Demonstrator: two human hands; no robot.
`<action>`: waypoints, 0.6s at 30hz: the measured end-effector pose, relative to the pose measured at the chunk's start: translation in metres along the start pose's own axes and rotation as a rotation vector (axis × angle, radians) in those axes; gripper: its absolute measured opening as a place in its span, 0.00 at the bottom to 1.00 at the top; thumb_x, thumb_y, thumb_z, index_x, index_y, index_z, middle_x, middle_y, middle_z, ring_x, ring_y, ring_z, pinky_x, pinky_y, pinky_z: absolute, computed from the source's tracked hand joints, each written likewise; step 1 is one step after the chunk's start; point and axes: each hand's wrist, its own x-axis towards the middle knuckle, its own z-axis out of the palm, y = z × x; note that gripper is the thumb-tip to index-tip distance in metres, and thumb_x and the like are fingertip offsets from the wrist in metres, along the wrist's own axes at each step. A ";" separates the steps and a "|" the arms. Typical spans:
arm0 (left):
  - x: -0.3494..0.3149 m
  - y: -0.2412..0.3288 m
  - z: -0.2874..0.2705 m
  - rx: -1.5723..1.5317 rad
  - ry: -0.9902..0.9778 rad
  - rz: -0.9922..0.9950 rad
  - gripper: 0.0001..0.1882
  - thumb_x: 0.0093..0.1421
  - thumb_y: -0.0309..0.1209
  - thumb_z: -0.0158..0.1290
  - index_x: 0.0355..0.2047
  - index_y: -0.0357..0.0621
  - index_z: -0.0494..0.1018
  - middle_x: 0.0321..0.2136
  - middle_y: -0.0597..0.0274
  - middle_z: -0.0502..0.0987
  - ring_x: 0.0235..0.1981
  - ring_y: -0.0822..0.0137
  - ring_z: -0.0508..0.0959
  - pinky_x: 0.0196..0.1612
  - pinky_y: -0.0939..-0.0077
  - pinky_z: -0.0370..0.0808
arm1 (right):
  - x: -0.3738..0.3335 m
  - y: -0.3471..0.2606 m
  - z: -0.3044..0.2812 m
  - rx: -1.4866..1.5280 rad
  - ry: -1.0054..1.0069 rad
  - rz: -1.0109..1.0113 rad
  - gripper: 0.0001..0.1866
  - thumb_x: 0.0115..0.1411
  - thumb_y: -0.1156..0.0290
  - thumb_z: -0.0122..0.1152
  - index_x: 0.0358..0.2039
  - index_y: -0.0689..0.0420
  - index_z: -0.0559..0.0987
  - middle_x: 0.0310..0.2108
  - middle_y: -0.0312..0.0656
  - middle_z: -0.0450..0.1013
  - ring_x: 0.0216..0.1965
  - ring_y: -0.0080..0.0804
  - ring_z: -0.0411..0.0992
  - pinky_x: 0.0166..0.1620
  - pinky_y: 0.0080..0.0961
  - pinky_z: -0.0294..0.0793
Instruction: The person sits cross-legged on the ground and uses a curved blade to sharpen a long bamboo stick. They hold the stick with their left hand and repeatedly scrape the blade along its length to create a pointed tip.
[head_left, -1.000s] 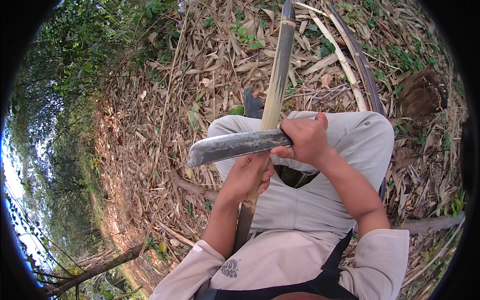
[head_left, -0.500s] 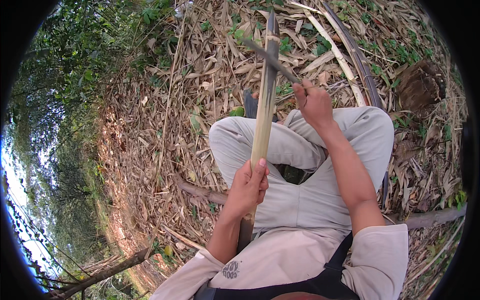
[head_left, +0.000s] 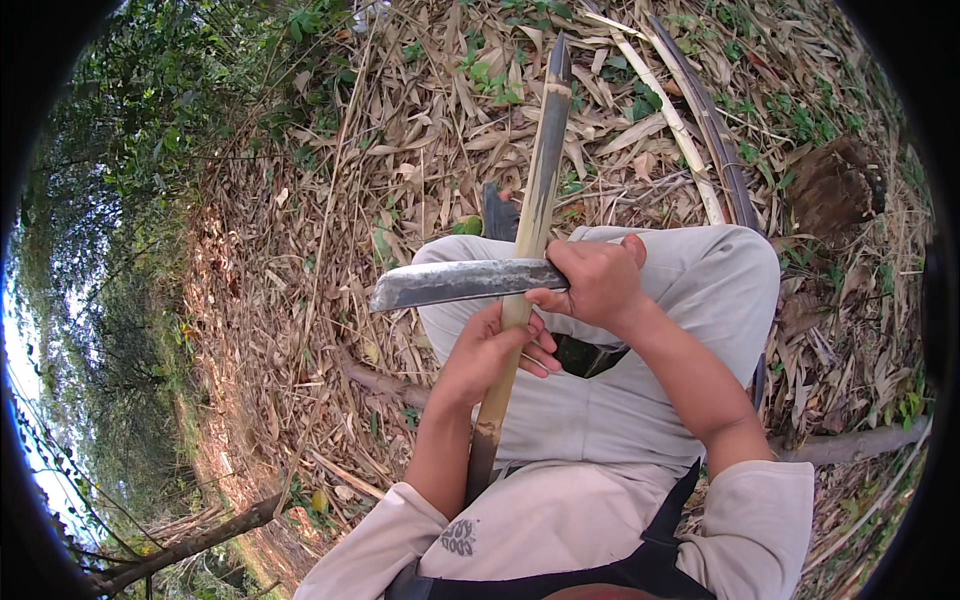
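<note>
A long split bamboo piece [head_left: 537, 200] runs from my waist out past my crossed legs. Its far half is dark and pointed at the tip, and its middle is scraped pale. Loosely curled round its near part is my left hand [head_left: 488, 352], with the fingers showing on the right of it. My right hand [head_left: 604, 280] is closed round the handle of a machete [head_left: 455, 283], and the handle is mostly hidden by the fingers. The broad, worn blade lies crosswise over the bamboo, just beyond my left hand, pointing left. Whether blade and bamboo touch, I cannot tell.
Dry leaves cover the ground. Beyond my right knee lie a pale strip [head_left: 672, 115] and a dark bamboo length [head_left: 715, 130], with a brown stump [head_left: 838, 185] to their right. A branch [head_left: 860, 443] lies at the right. Green bushes [head_left: 120, 200] stand at the left.
My right hand has drawn the machete back toward me, from the bamboo's far part to near my left hand, turning its blade flat. My left hand's fingers have loosened; the bamboo's far end has shifted slightly right.
</note>
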 end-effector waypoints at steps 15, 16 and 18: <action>-0.006 -0.019 0.018 0.208 0.275 0.045 0.18 0.72 0.44 0.47 0.34 0.41 0.69 0.17 0.74 0.64 0.14 0.84 0.60 0.16 0.85 0.55 | 0.000 0.031 0.008 -0.080 0.131 -0.003 0.34 0.60 0.32 0.50 0.21 0.55 0.70 0.16 0.44 0.70 0.19 0.42 0.74 0.23 0.38 0.71; -0.020 -0.022 0.015 0.169 0.261 -0.012 0.18 0.72 0.44 0.47 0.33 0.41 0.69 0.17 0.74 0.64 0.14 0.84 0.60 0.16 0.85 0.55 | 0.003 0.045 0.007 -0.080 0.147 0.154 0.34 0.63 0.34 0.49 0.22 0.56 0.71 0.17 0.47 0.72 0.21 0.47 0.75 0.25 0.41 0.72; -0.053 -0.037 0.022 0.105 0.258 -0.113 0.17 0.72 0.43 0.47 0.33 0.42 0.69 0.17 0.74 0.62 0.14 0.84 0.59 0.16 0.85 0.55 | 0.048 0.098 -0.013 0.000 0.175 0.643 0.35 0.67 0.37 0.42 0.27 0.60 0.76 0.19 0.54 0.74 0.25 0.57 0.75 0.29 0.48 0.73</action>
